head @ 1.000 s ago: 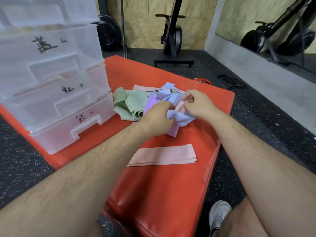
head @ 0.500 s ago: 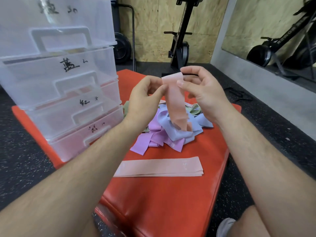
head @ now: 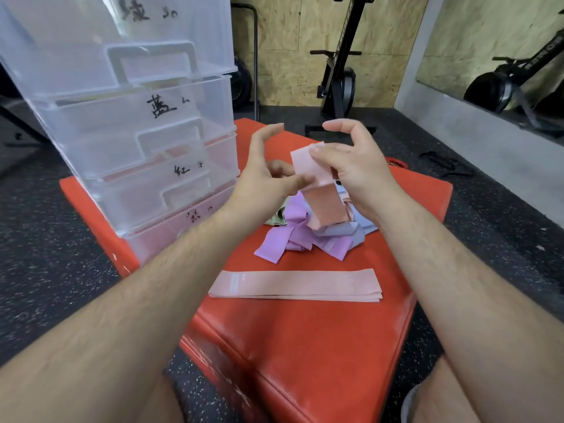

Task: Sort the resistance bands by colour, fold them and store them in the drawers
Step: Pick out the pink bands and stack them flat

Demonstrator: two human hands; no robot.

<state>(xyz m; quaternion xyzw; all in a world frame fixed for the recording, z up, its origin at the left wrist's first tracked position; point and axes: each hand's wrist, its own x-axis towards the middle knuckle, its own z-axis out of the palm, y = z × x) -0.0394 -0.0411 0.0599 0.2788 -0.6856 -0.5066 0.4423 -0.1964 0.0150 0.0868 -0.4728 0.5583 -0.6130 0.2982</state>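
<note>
A pink resistance band [head: 320, 184] hangs upright in the air between both hands. My right hand [head: 354, 169] pinches its top edge with thumb and fingers. My left hand [head: 265, 175] touches its left edge with thumb and fingertips, index finger raised. Below them lies a loose pile of purple bands [head: 293, 236], blue bands [head: 345, 232] and a bit of green band [head: 276, 219]. A flat stack of pink bands [head: 296, 285] lies nearer me on the orange mat [head: 305, 346]. The clear plastic drawer unit [head: 137, 132] stands at the left, drawers closed.
The drawers carry handwritten labels. The orange mat lies on black speckled gym floor [head: 45, 270]. A black exercise machine [head: 341, 80] stands by the wooden back wall, and a mirror [head: 503, 50] is at the right. My knees show at the bottom.
Both hands lifted a pink band out of the pile and now hold it up; the left hand has shifted lower along its edge. The view has tilted upward.
</note>
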